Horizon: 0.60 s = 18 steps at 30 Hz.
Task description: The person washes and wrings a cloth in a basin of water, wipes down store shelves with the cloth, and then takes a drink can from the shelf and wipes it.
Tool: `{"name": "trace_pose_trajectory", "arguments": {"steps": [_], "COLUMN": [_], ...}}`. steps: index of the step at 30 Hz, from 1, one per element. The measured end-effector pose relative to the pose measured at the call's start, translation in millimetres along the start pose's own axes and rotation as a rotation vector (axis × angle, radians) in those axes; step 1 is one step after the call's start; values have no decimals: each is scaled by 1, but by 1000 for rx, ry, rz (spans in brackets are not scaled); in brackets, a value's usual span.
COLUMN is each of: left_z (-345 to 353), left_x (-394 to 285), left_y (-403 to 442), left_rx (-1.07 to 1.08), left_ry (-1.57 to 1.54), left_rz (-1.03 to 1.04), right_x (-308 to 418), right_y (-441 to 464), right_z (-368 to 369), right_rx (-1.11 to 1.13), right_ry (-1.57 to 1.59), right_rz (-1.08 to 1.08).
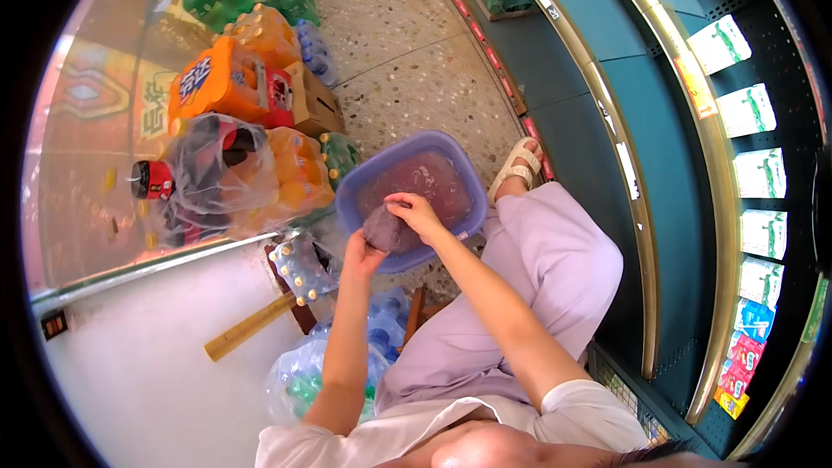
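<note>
A wet-looking, greyish-purple cloth (384, 230) is bunched up over the near left side of a purple plastic basin (348, 197). My left hand (363, 252) grips its lower left end, with the fingers partly hidden under the bundle. From the upper right, my right hand (417, 211) closes on the same cloth, thumb and fingers curled over it. Cloudy, pinkish-brown water (433, 180) with a little foam lies in the basin, which stands on the floor in front of my legs.
Shrink-wrapped drink bottles (221, 87) and a cardboard box (314, 100) stand at the left. Large bottles in plastic (221, 156) are close to the basin. Dark green shelves (598, 121) holding several white packs (747, 111) curve along the right. A wooden stick (247, 328) lies at lower left.
</note>
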State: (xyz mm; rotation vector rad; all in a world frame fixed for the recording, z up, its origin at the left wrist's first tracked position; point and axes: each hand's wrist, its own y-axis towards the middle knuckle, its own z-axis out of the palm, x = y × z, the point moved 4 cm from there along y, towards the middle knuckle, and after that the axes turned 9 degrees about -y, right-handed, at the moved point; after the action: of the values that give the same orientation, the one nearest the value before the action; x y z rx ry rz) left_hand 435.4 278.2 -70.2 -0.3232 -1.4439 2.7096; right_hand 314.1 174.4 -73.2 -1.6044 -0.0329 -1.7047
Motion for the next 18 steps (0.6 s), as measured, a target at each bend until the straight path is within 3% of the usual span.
{"name": "trace_pose_trajectory", "arguments": {"steps": [3, 6, 9, 12, 15, 18], "left_z": [13, 19, 12, 23, 48, 31], "left_x": [7, 11, 8, 12, 18, 11], "left_y": [-20, -27, -18, -23, -42, -17], "left_rx": [113, 320, 158, 120, 511, 470], "left_ry": [-155, -194, -93, 32, -49, 96], "left_rz": [10, -45, 44, 88, -115, -185], "right_x": [10, 4, 11, 30, 43, 56], "right_y": [-14, -6, 0, 0, 2, 9], "right_z": [21, 29, 28, 29, 28, 24], "right_rx": [17, 196, 67, 96, 196, 426], "right_ry": [538, 568, 467, 513, 497, 423], "right_rz": [308, 390, 293, 140, 160, 140]}}
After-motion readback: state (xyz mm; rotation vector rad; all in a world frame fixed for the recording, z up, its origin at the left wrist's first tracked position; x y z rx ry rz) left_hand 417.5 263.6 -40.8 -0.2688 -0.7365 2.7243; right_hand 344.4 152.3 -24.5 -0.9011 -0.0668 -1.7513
